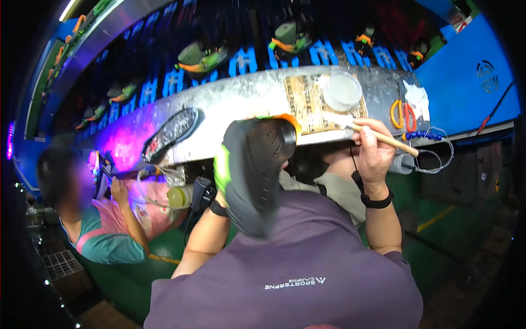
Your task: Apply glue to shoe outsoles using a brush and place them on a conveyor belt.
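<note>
My left hand (221,198), mostly hidden, is closed on a black shoe (252,170) with orange and bright green trim. The shoe hangs before my chest, its dark sole side facing me and blurred toward the heel. In my right hand (374,151) is a flat brush (392,143), pinched by its wooden handle between thumb and fingers. Its pale bristles point left over a printed cardboard sheet (296,96), just below a round translucent tub (342,92).
Red and yellow-handled scissors (410,118) and white tissue (416,101) lie right of the tub. A blue jointed hose (424,135) sits at the bench edge. Left, a plastic-wrapped dark shoe (172,134) lies near a seated co-worker (112,230). Behind runs a line of shoes on blue holders (243,61).
</note>
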`<state>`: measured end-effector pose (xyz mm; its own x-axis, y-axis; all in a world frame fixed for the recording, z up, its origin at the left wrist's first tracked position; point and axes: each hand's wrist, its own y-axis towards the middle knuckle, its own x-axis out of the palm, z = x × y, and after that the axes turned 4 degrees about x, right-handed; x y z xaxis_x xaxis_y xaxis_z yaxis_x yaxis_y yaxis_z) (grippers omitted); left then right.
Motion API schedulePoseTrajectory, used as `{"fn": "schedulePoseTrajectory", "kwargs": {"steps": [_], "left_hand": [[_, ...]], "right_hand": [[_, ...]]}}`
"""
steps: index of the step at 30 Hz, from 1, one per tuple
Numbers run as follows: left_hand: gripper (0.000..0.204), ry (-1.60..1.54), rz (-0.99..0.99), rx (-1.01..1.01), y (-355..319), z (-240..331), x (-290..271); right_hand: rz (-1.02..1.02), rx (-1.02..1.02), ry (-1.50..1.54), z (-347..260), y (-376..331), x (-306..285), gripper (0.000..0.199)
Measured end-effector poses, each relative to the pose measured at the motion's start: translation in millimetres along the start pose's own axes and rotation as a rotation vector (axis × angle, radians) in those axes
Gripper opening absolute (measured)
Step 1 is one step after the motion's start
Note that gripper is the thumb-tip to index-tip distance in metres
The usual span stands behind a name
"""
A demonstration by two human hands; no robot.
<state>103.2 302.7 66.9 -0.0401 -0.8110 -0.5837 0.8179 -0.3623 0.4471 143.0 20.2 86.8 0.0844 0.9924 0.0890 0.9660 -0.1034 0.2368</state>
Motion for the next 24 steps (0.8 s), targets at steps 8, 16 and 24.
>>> {"fn": "schedulePoseTrajectory", "kwargs": {"steps": [8, 16, 24], "left_hand": [[0.055, -1.336, 0.480, -0.528, -17.7, -21.1, 1.9], [0.073, -1.193, 0.053, -0.457, 103.0, 36.5, -56.5], [0.067, -1.384, 0.073, -0.166, 383.7, 51.5, -85.3]], "right_hand": [[0.364, -0.185, -0.342, 79.3, 42.6, -63.0, 0.022], [0.415, -0.186, -0.354, 126.7, 59.4, -86.4, 0.022], [0.368, -0.202, -0.390, 132.5, 61.8, -84.3, 0.023]]}}
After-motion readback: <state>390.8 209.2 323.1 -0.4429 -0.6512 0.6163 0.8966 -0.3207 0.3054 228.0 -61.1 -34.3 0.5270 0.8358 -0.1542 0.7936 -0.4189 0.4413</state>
